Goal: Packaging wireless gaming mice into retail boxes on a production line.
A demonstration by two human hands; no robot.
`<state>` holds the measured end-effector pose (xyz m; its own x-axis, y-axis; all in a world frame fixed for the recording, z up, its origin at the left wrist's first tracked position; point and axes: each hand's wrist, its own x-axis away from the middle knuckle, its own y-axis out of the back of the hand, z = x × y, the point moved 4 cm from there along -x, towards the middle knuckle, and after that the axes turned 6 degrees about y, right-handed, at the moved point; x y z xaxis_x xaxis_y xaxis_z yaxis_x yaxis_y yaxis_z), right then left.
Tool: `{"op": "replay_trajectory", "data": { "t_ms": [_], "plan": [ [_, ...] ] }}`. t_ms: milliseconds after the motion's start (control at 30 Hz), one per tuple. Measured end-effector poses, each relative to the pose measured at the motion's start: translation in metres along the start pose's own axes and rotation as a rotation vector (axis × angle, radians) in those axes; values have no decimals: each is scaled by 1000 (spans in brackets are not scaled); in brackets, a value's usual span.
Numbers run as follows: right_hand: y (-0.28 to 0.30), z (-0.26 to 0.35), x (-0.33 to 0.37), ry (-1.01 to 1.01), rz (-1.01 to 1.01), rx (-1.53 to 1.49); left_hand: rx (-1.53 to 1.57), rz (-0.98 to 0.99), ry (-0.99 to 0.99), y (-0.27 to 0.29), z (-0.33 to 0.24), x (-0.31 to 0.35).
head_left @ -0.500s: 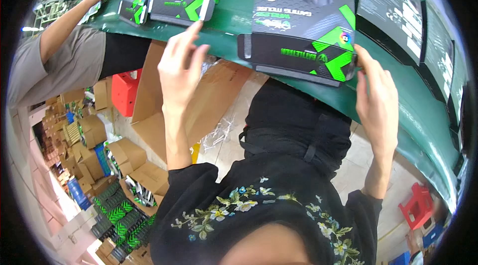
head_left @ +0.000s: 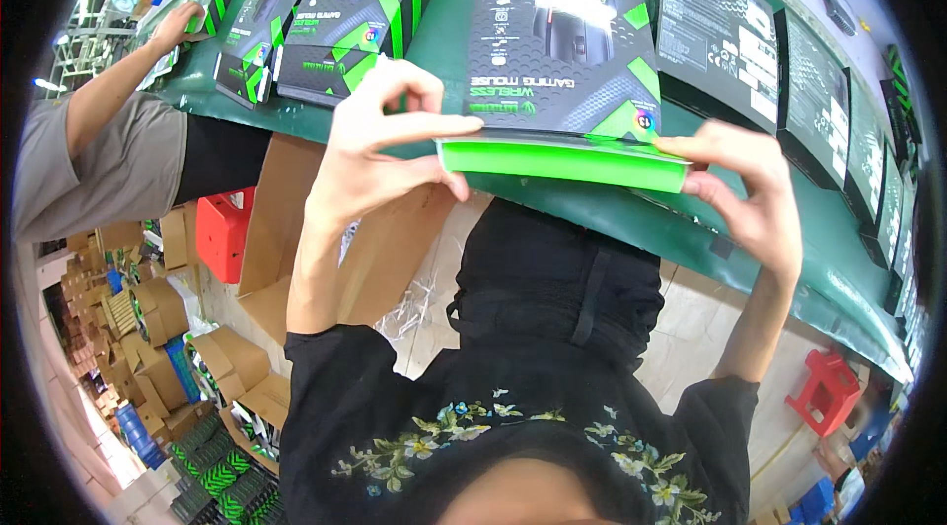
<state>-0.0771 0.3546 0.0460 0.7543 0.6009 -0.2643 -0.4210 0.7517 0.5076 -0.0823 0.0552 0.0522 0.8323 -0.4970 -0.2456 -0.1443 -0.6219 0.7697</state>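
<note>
A black-and-green mouse box (head_left: 523,96) with a picture of a computer mouse lies in front of me on the green table. Its near end flap (head_left: 562,162) is raised and shows a bright green face. At the flap's left corner, my left hand (head_left: 380,135) has the index finger along the upper edge and the thumb below. My right hand (head_left: 745,185) pinches the right corner between thumb and fingers. What lies inside the box is hidden.
Two similar boxes (head_left: 365,22) stand to the left, near a co-worker's hand (head_left: 180,24) on another box. A row of dark boxes (head_left: 715,41) lines the right side. Below are an open carton (head_left: 380,268) and red stools (head_left: 827,392).
Both hands have closed in on the box's near flap and now grip its corners. The flap has turned from its printed black face to bright green. My view has shifted slightly.
</note>
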Motion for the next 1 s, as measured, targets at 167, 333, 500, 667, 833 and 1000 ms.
{"op": "replay_trajectory", "data": {
  "t_ms": [167, 333, 500, 667, 833, 1000],
  "plan": [
    [8, -15, -30, 186, -290, -503, 956, -425, 26, 6, 14, -5],
    [-6, 8, -56, 189, -473, -854, 1390, -454, 44, 14, 2, -23],
    [-13, -4, -59, 279, -426, -861, 1375, -494, -65, 14, 0, -25],
    [-8, -23, -80, 175, -467, -771, 1296, -376, -143, 9, 21, -33],
    [1, -31, -86, 318, -272, -790, 1027, -352, -193, 6, 25, -29],
    [16, -7, -82, 324, -186, -662, 793, -400, -189, 20, 20, -13]
  ]
}}
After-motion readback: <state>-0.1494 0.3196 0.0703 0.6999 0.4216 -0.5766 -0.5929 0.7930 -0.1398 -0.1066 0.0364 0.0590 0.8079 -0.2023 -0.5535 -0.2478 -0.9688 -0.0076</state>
